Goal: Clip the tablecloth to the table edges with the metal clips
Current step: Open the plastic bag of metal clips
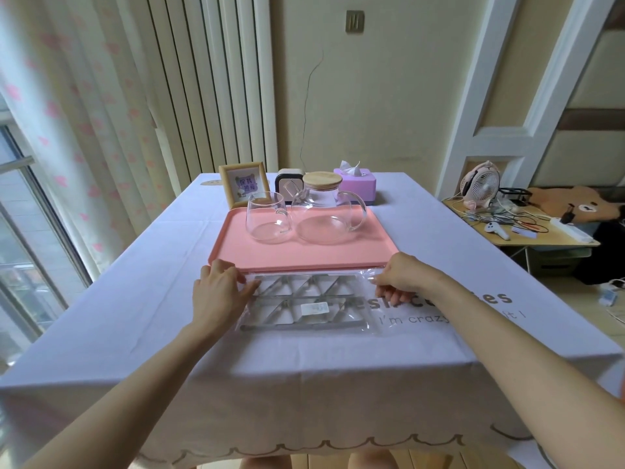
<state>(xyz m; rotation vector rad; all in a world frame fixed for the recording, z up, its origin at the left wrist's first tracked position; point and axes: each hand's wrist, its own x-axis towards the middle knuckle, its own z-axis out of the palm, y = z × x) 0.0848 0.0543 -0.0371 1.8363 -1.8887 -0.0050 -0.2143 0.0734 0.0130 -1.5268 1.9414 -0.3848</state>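
Just in front of pink tray (304,257): clear bag (358,311), flat on lilac tablecloth (135,316), holding grey metal clips (294,297) packed in two rows. At bag's left end, left hand (218,292), fingers laid straight on the plastic, pressing. At bag's right end, right hand (402,275), fingers curled, pinching the plastic edge. On the tray's far half: glass mug (267,216), empty; beside it glass teapot (326,218), empty, wooden lid on. Behind the tray: tissue box (356,184), one tissue sticking up.

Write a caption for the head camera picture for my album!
Left hand presses and right hand pinches a clear bag of metal clips on the lilac tablecloth, beside a pink tray.
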